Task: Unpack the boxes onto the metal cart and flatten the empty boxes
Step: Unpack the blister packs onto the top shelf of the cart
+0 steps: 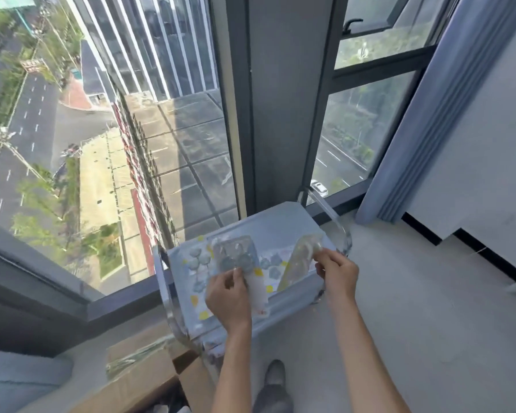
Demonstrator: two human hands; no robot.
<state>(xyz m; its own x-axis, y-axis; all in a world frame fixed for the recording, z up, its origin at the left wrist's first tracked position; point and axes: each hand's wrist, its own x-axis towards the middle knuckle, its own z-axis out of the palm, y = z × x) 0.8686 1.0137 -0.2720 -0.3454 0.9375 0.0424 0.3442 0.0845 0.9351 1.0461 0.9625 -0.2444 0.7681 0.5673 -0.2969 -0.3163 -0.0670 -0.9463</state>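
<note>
A pale blue metal cart (280, 222) with chrome handles stands by the window. On its top tray lie flat packets printed with blue flowers and yellow dots (195, 263). My left hand (228, 296) pinches a clear plastic packet with bluish contents (236, 254) over the tray. At the tray's right side my right hand (337, 274) pinches a yellowish plastic packet (300, 260) that stands tilted. An open cardboard box (143, 374) sits on the floor at lower left, flaps up, its inside mostly hidden.
A floor-to-ceiling window (116, 129) with a dark frame runs behind the cart. A blue curtain (423, 129) hangs at right beside a white wall. Light floor (414, 308) spreads to the right. A grey cushion (18, 374) lies at lower left. My shoe (276, 374) shows below.
</note>
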